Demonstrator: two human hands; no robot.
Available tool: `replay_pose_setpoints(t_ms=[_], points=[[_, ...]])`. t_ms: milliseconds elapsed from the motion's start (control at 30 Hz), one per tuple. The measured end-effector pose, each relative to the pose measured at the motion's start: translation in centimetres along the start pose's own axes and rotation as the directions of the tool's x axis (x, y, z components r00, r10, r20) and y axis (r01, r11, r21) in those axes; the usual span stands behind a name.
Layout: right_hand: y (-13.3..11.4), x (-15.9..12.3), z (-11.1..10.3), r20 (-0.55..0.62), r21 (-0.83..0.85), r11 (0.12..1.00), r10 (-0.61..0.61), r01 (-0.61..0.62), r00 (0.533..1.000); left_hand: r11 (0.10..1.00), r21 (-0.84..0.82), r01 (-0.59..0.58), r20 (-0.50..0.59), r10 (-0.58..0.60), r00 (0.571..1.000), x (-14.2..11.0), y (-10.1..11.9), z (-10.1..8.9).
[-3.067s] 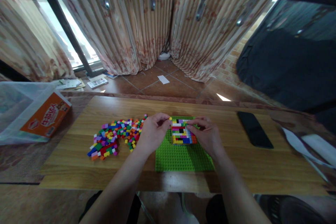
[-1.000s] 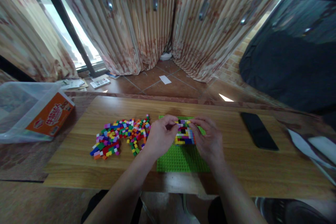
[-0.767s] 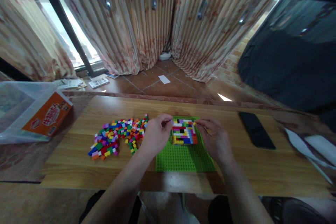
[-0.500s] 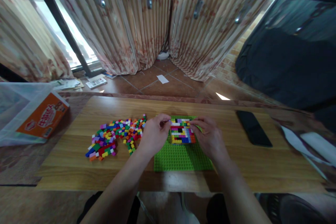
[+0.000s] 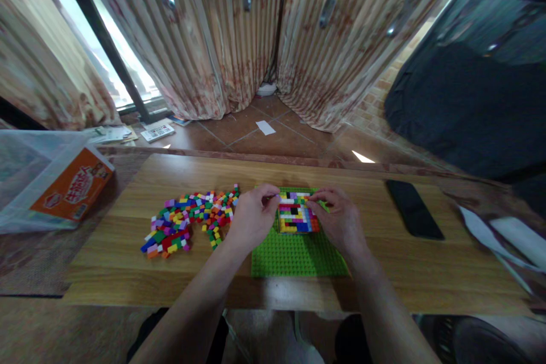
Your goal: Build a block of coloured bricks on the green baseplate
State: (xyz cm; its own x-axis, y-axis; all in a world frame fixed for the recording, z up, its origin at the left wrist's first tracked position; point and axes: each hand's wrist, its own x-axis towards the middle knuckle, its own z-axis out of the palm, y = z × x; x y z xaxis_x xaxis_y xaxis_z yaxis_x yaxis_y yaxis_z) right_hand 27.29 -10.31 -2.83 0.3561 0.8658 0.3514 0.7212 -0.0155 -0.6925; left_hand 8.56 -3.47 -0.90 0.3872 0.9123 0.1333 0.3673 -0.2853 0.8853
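A block of many-coloured toy bricks point(image 5: 297, 213) stands on a green baseplate point(image 5: 298, 259). My left hand point(image 5: 256, 211) is at the block's upper left corner, thumb and fingers pinched together; a small purplish piece seems to show at the fingertips. On the other side, my right hand point(image 5: 340, 216) has its thumb and forefinger closed at the block's right edge, touching its top. Whatever lies between those fingertips is too small to make out. Left of the baseplate spreads a pile of loose toy bricks point(image 5: 170, 224) in mixed colours.
The wooden table point(image 5: 115, 261) carries all of this. A black phone point(image 5: 413, 209) lies at its right end. Beyond the left end stands a translucent plastic bin point(image 5: 25, 182) with an orange label. White papers point(image 5: 480, 230) lie past the right end.
Both hands stay at the brick block; the right fingertips have shifted slightly along its edge. The whole view has moved a little.
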Motion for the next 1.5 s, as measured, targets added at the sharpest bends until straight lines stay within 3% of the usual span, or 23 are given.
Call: replay_pose_setpoints(t_ms=[300, 600, 933, 1133, 1233, 1333, 1433, 1500], points=[[0.3, 0.0, -0.4, 0.006, 0.06, 0.997, 0.041, -0.041, 0.999, 1.0, 0.004, 0.014, -0.003, -0.014, 1.0, -0.1, 0.1, -0.1], [0.4, 0.2, 0.6, -0.012, 0.168, 0.968, 0.192, -0.188, 0.981, 1.0, 0.019, -0.009, -0.018, 0.009, 1.0, 0.0, 0.2, -0.2], [0.6, 0.2, 1.3, 0.091, 0.431, 0.823, 0.368, -0.369, 0.925, 0.999, 0.04, 0.007, 0.0, -0.007, 1.0, 0.0, 0.2, -0.2], [0.2, 0.1, 1.6, 0.101, 0.531, 0.746, 0.416, -0.402, 0.904, 1.0, -0.007, -0.01, -0.001, 0.01, 1.0, 0.0, 0.1, 0.0], [0.5, 0.0, 1.6, 0.104, 0.534, 0.752, 0.395, -0.386, 0.913, 0.995, -0.093, -0.018, 0.007, 0.019, 1.0, 0.0, -0.3, 0.3], [0.4, 0.0, 1.3, -0.003, 0.454, 0.842, 0.327, -0.29, 0.945, 0.985, -0.173, -0.027, 0.012, 0.029, 0.999, 0.1, -0.6, 0.6], [-0.7, -0.1, 1.0, -0.135, 0.318, 0.941, 0.167, -0.117, 0.977, 0.973, -0.229, -0.044, 0.012, 0.048, 0.999, 0.1, -0.9, 0.8], [-1.9, -0.4, 0.9, -0.117, 0.267, 0.964, 0.046, -0.014, 0.992, 0.964, -0.262, -0.05, 0.019, 0.057, 0.998, 0.0, -0.9, 0.8]])
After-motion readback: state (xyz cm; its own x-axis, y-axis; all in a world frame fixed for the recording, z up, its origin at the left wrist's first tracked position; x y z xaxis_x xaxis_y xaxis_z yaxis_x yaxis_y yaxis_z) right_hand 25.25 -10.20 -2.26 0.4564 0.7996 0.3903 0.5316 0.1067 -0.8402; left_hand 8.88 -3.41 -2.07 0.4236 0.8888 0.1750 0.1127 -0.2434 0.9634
